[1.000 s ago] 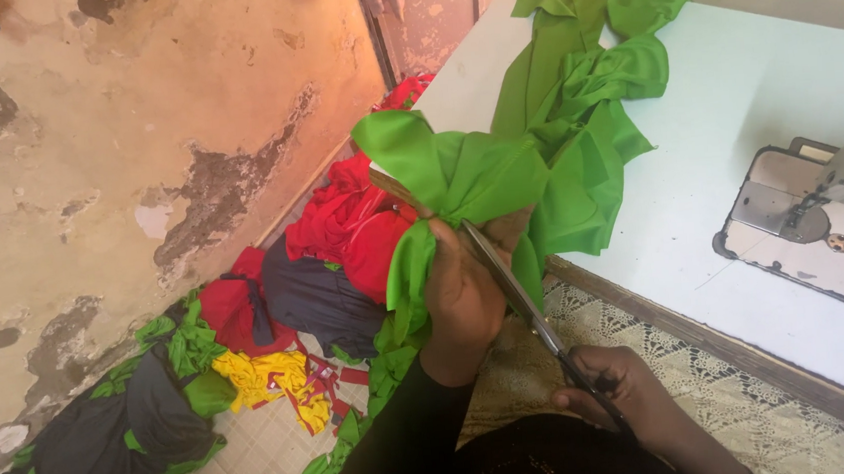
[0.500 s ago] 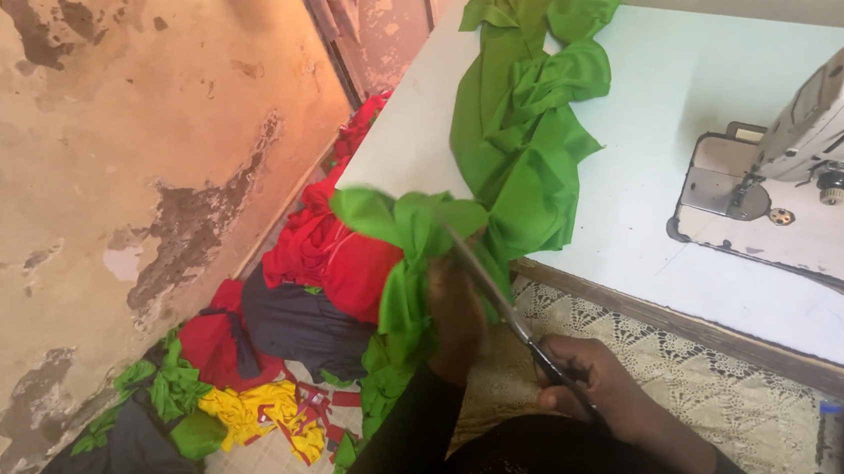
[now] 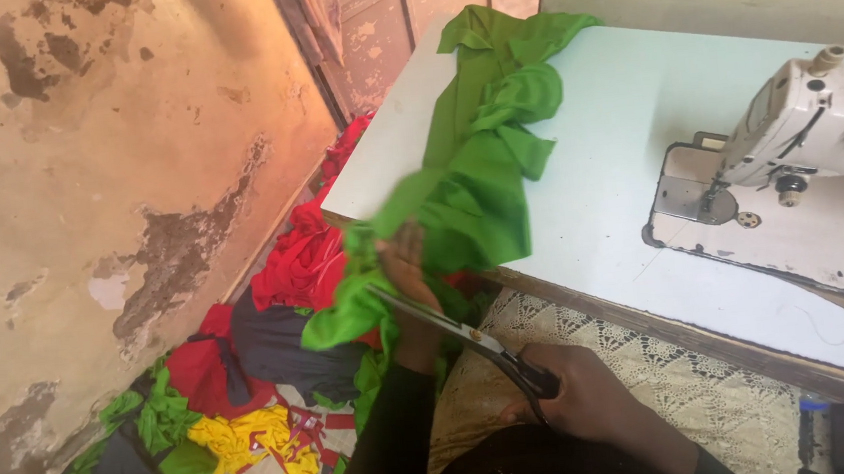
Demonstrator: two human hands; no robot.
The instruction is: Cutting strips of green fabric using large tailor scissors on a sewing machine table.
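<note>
The step in hand looks to be a cut into the green cloth (image 3: 481,162), which lies bunched along the left edge of the white tabletop (image 3: 618,171) and spills over its near left corner, hanging down toward the floor. The left hand (image 3: 406,268) is closed on the hanging fold just below that corner, pinching the cloth and holding it out from the tabletop's edge; the fabric around it is motion-blurred, so how the fingers are set cannot be told exactly. The right hand (image 3: 580,395) is wrapped shut around the dark handles of a pair of scissors (image 3: 460,332), low and near the body, with the blades running up and left so that their tips meet the green fold right beside the left hand. Whether the blades stand parted or closed cannot be made out. As a judgement, the cut is under way or just starting at the held fold, and the next move calls for the left hand to keep the cloth taut while the blades bite forward, with the fingers kept out of the line of the blades since they sit so near the tips. A cream sewing machine (image 3: 796,137) stands toward the right edge of the tabletop, well apart from the cloth. Below the left edge, a heap of red, dark, yellow and green scraps (image 3: 243,381) lies on the floor against a stained, peeling wall (image 3: 87,193), and a lace cloth (image 3: 705,395) shows under the tabletop's near edge
</note>
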